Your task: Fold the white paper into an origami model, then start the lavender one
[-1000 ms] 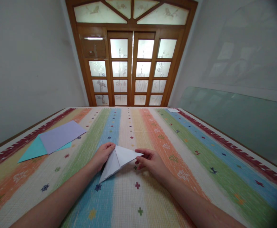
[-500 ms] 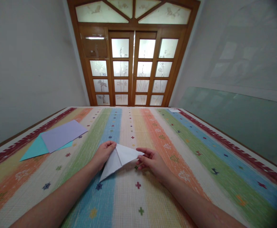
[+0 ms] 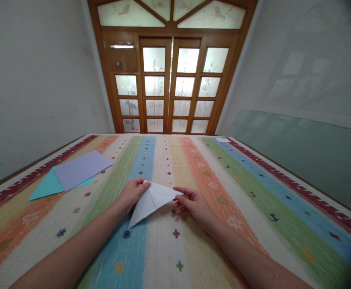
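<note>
A folded sheet of white paper is held between my two hands, a little above the striped tablecloth. It has a triangular outline, with a crease or flap edge running down its middle. My left hand pinches its upper left corner, thumb on top and the fingers behind. At the pointed right corner, my right hand grips the tip between thumb and index finger, its other fingers curled below. Toward me, the lower left point of the paper hangs free over a blue stripe.
The striped tablecloth covers the table. To the left lie a purple sheet and, partly under it, a turquoise sheet. A small white piece rests at the far right edge. Beyond the table stand wooden doors with glass panes.
The left thumb has shifted slightly on the paper's upper corner, and the middle flap looks flatter. Both hands still hold the same corners. The whole view has shifted a little.
</note>
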Demonstrator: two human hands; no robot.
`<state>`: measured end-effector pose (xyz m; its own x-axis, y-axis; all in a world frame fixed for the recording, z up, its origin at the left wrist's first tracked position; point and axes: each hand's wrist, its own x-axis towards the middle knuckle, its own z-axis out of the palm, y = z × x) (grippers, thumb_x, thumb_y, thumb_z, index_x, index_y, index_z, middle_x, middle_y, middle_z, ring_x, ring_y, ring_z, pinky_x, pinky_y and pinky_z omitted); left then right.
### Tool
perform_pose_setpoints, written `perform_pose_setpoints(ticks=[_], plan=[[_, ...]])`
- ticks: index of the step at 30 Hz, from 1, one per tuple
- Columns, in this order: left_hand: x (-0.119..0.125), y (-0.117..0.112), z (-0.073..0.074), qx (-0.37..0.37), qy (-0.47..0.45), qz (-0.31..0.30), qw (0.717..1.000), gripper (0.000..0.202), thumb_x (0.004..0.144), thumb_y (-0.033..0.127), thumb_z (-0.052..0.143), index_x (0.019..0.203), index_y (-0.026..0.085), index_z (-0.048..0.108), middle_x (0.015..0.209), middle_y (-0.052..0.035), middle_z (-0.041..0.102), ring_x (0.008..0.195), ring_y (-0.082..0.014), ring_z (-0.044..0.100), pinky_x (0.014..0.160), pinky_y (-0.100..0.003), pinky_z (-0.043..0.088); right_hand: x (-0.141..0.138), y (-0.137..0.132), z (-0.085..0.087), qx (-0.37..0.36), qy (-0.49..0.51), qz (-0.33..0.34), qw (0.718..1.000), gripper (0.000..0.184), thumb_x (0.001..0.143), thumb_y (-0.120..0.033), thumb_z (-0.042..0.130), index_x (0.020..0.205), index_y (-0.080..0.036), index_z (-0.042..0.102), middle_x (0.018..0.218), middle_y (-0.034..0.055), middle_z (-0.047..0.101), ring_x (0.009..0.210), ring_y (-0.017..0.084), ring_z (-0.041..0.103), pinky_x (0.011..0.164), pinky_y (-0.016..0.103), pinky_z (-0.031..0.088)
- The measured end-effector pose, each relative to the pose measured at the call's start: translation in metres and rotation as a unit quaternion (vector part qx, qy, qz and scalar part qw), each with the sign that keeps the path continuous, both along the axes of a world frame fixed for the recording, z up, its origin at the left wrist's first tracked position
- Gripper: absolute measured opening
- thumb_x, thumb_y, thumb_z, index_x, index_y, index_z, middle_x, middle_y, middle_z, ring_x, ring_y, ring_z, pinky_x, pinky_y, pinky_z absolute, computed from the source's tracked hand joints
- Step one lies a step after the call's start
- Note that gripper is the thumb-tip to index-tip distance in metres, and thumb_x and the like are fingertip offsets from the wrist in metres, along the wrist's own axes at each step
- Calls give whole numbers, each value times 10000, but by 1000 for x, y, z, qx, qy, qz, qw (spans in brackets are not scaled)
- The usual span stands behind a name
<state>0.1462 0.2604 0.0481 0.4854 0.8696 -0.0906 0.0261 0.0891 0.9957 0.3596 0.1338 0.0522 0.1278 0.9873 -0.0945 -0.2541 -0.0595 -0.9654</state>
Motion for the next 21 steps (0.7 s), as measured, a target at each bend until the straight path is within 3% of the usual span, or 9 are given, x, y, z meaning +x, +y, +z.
perform_pose_setpoints(ticks=[8, 21], plan=[[-1, 0, 4, 12, 8, 10, 1000, 366, 717, 476, 737, 843, 146, 645, 725, -48, 647, 568, -143, 553, 515, -229, 372, 1, 0, 0, -4, 23, -21, 1000, 440, 738, -311, 771, 1120, -143, 629, 854, 70, 704, 701, 170, 700, 535, 254, 586], [-4, 2, 3, -63, -44, 9, 997, 383, 686, 474, 780, 829, 154, 626, 683, -15, 594, 551, -127, 536, 506, -223, 375, 4, -2, 2, 3, -34, -22, 999, 377, 724, -404, 778, 985, -140, 713, 879, 107, 727, 748, 205, 715, 547, 269, 588]])
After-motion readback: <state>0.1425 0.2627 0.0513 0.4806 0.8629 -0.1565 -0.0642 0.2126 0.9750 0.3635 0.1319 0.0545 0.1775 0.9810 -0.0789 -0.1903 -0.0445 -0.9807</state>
